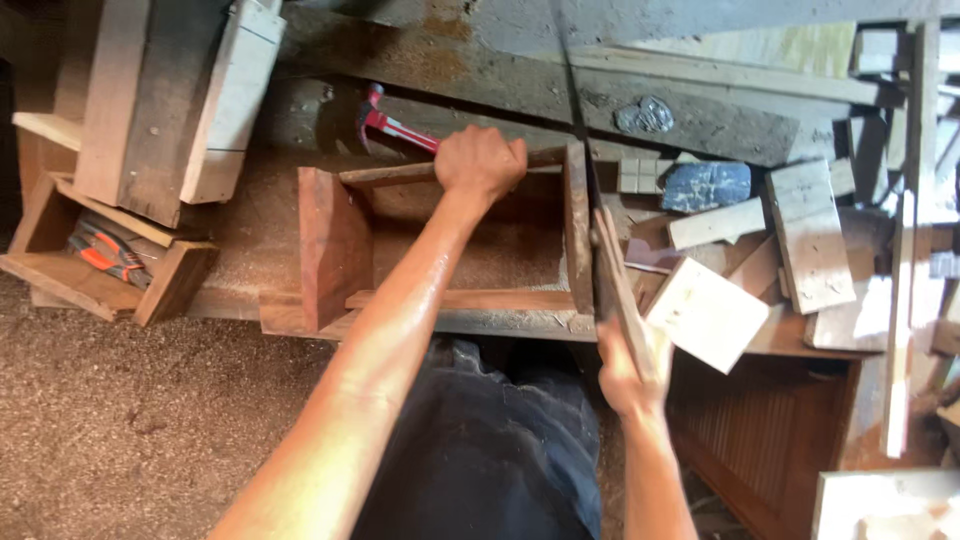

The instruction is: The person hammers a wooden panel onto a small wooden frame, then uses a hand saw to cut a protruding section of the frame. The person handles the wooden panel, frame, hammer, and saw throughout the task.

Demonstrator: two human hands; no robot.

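The right hand (630, 375), nearest to the camera, is closing its grip around the wooden handle of a saw (612, 270); the thin blade is running up along the right end of a wooden frame (450, 245). The left hand (480, 162) is gripping the far rail of this frame, fingers wrapped over it. The frame is lying on a dusty desk (250, 220). Behind the left hand a red hammer (395, 125) is lying. To the right, wood offcuts (800, 235) are lying in a pile.
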